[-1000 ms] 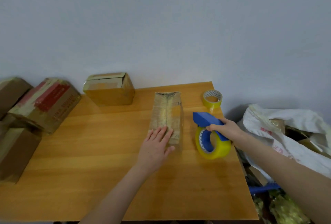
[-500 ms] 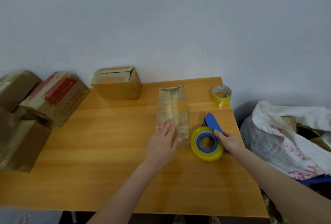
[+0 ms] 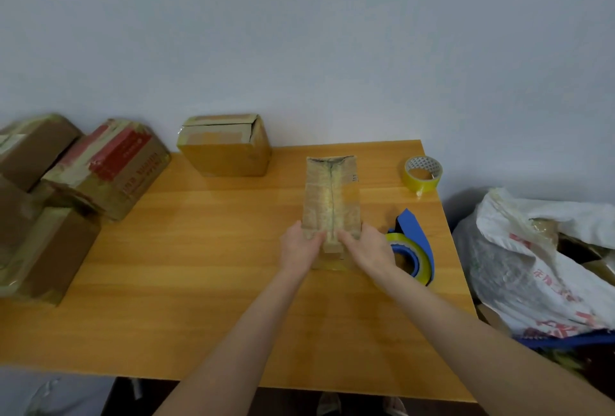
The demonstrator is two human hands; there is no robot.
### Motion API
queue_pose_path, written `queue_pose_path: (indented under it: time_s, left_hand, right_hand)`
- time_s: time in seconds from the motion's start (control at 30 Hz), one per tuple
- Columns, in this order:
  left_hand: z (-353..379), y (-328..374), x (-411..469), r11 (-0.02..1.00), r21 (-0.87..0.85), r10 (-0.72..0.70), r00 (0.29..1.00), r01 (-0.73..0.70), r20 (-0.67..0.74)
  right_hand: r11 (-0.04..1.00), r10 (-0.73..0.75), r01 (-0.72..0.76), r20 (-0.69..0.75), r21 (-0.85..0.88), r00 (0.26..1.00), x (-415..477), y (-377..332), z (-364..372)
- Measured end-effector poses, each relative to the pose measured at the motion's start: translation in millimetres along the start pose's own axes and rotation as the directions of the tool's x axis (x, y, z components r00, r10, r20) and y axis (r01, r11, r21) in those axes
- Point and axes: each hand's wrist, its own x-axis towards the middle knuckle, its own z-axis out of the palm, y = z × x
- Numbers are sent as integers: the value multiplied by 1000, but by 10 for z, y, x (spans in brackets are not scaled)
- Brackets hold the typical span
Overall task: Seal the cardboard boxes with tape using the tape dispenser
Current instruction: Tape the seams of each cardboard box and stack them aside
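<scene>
Left hand [image 3: 299, 246] and right hand [image 3: 367, 251] now clasp the cardboard box [image 3: 332, 196]; tape dispenser [image 3: 417, 241] released.

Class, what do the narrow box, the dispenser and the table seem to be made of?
Narrow box: brown cardboard, glossy and crinkled where taped. Dispenser: matte blue plastic, probably. Table: wood or wood-look laminate, showing grain.
</scene>
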Motion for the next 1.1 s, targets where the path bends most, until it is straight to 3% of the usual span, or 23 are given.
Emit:
queue_pose_path:
  time_s: [0.13, 0.33, 0.43, 0.57, 0.87, 0.97, 1.1]
  left_hand:
    - [-64, -45, -77, 997, 48, 57, 998, -58, 10]
    - [-70, -129, -181, 981, -194, 33, 999, -25, 41]
    - [-119, -244, -207, 964, -257, 94, 993, -72, 73]
    - [-250, -429, -174, 978, -136, 139, 978, -161, -153]
    - [-239, -296, -160, 959, -236, 138, 986, -155, -90]
    - [-232, -347, -132, 974, -93, 196, 974, -207, -115]
    - [-208, -333, -126, 937, 191, 312, 946, -292, -84]
  right_hand:
    - [997, -67, 66, 29, 46, 997, 43, 85, -8]
    - [987, -118, 112, 41, 118, 992, -25, 68, -65]
    - [973, -145, 121, 112, 194, 983, -88, 121, -166]
    - [953, -159, 162, -32, 255, 987, -129, 333, -325]
    - [912, -202, 214, -71, 349, 977, -161, 304, -238]
    - [935, -237, 252, -88, 251, 968, -142, 296, -196]
    - [956, -236, 218, -76, -194, 969, -130, 248, -215]
